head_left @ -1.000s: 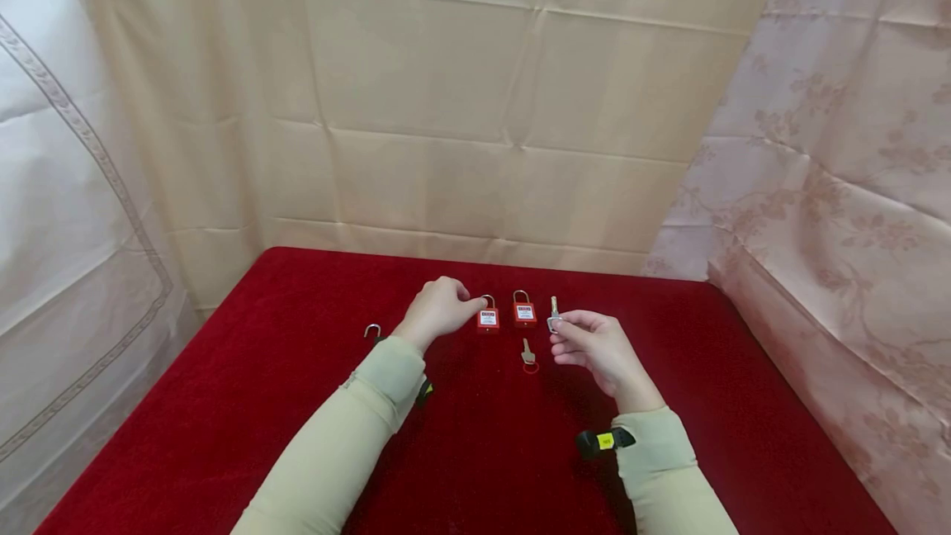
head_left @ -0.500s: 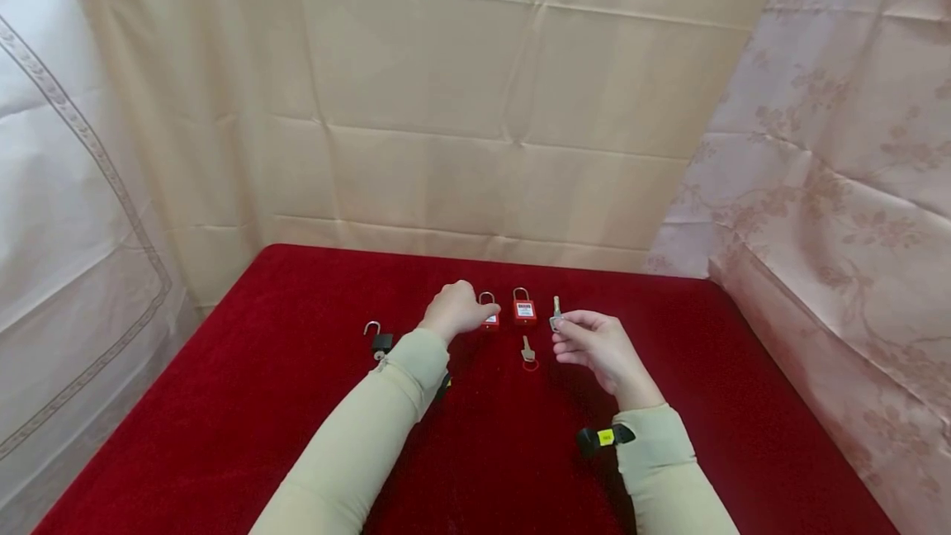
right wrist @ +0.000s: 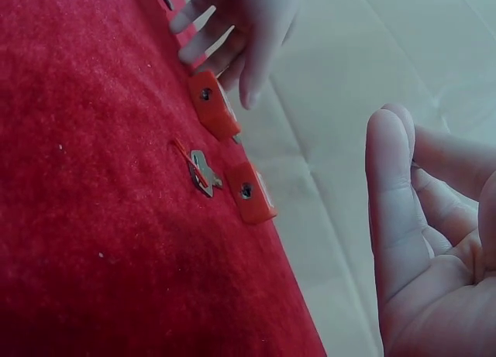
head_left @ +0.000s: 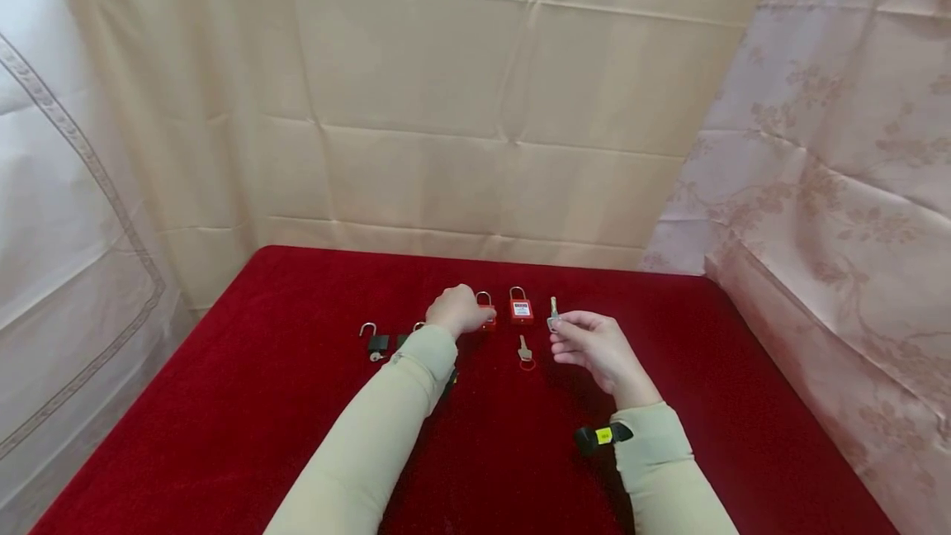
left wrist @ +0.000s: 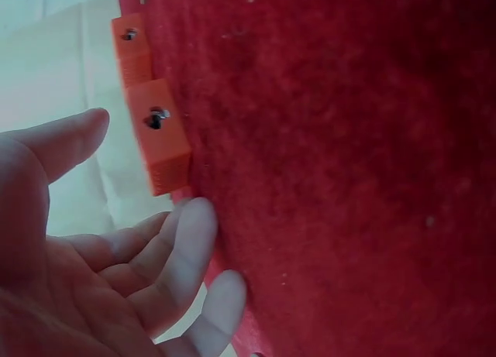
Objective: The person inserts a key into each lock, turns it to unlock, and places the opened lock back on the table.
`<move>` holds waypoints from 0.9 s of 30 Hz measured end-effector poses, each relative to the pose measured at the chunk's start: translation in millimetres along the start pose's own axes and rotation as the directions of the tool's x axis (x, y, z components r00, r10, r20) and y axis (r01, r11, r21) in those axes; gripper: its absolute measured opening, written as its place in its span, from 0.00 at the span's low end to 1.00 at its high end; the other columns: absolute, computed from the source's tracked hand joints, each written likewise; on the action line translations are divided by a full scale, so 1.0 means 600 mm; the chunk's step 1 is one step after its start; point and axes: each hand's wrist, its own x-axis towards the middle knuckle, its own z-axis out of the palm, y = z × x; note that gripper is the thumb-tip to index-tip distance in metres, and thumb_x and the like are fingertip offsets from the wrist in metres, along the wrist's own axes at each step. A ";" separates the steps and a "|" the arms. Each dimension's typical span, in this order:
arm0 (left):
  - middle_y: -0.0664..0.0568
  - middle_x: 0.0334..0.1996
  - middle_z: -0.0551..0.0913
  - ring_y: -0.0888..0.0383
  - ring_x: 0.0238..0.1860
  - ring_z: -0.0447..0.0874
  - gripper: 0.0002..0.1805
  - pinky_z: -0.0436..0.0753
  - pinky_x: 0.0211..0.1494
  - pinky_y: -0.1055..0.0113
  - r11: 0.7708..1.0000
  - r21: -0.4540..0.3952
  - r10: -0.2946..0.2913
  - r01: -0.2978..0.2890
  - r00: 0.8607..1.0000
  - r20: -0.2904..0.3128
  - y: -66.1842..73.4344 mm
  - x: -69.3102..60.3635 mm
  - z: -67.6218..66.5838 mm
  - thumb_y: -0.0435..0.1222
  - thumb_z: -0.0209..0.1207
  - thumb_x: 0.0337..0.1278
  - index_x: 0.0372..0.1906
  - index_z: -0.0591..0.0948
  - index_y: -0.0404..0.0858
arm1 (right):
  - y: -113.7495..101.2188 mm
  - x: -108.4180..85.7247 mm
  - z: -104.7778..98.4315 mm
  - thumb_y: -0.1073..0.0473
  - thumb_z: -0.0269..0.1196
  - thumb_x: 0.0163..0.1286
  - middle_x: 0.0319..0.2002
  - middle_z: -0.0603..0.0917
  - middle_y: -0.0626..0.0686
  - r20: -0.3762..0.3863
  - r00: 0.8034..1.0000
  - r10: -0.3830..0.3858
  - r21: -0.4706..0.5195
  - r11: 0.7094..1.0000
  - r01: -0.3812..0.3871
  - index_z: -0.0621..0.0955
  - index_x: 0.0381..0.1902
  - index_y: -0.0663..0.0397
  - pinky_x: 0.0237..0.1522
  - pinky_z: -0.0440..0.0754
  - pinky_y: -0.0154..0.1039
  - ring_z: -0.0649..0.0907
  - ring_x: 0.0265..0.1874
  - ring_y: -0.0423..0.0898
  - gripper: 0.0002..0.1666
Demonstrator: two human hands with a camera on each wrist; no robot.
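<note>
Clock positions taken from the head view, twelve at the far edge of the counter [head_left: 513, 452], which is covered in deep red velvety cloth. Left hand [head_left: 456, 311]: thumb and fingers spread wide beside the left red rectangular padlock with a metal shackle [left wrist: 165, 142]; contact cannot be told. Right hand [head_left: 594, 347]: thumb and forefinger pinch a silver-coloured metal key [head_left: 553, 314], blade toward twelve. The second red rectangular padlock with a white label [head_left: 521, 310] lies at three o'clock of the left one and at nine o'clock of the pinched key. Both red shackles point to twelve; keyholes face six. At six o'clock of the second padlock, near it, lies a flat brass-toned key with a thin red ring [head_left: 524, 351]. Between eight and nine o'clock of the left red padlock, well apart, sits a black padlock with an open shackle [head_left: 379, 343], a small silver-coloured key [head_left: 376, 357] at its six o'clock side; whether inserted cannot be told. Another black padlock [head_left: 402, 340] is mostly hidden by the left sleeve [head_left: 371, 444].
</note>
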 end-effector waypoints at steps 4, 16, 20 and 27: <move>0.50 0.24 0.80 0.55 0.27 0.76 0.20 0.75 0.28 0.60 0.999 0.037 -0.037 0.038 0.999 -0.007 -0.003 0.010 0.012 0.54 0.64 0.61 0.26 0.82 0.42 | 0.001 -0.001 0.000 0.63 0.67 0.72 0.33 0.86 0.57 0.014 1.000 0.002 0.011 1.000 -0.002 0.82 0.48 0.65 0.36 0.88 0.42 0.87 0.27 0.45 0.12; 0.50 0.22 0.81 0.54 0.27 0.78 0.22 0.76 0.28 0.58 0.996 0.028 -0.080 0.082 0.996 -0.045 -0.002 0.017 0.018 0.56 0.68 0.56 0.24 0.82 0.42 | -0.002 -0.002 0.001 0.61 0.67 0.72 0.34 0.86 0.58 0.006 1.000 0.005 -0.019 1.000 -0.005 0.81 0.51 0.68 0.37 0.88 0.43 0.87 0.28 0.46 0.16; 0.49 0.22 0.81 0.54 0.27 0.78 0.20 0.76 0.29 0.57 0.996 0.011 -0.086 0.087 0.995 -0.057 -0.001 0.018 0.022 0.54 0.69 0.56 0.25 0.82 0.42 | -0.002 -0.004 0.000 0.61 0.67 0.72 0.34 0.86 0.58 0.007 1.000 0.002 -0.022 1.000 -0.002 0.82 0.49 0.66 0.37 0.88 0.43 0.87 0.28 0.46 0.14; 0.50 0.23 0.81 0.54 0.27 0.79 0.18 0.78 0.29 0.57 0.998 0.022 -0.051 0.053 0.995 -0.083 0.005 0.019 0.027 0.52 0.71 0.55 0.28 0.84 0.42 | -0.004 -0.005 0.000 0.62 0.67 0.72 0.34 0.86 0.57 0.005 1.000 -0.002 -0.028 1.000 0.002 0.82 0.49 0.65 0.38 0.88 0.44 0.87 0.28 0.47 0.13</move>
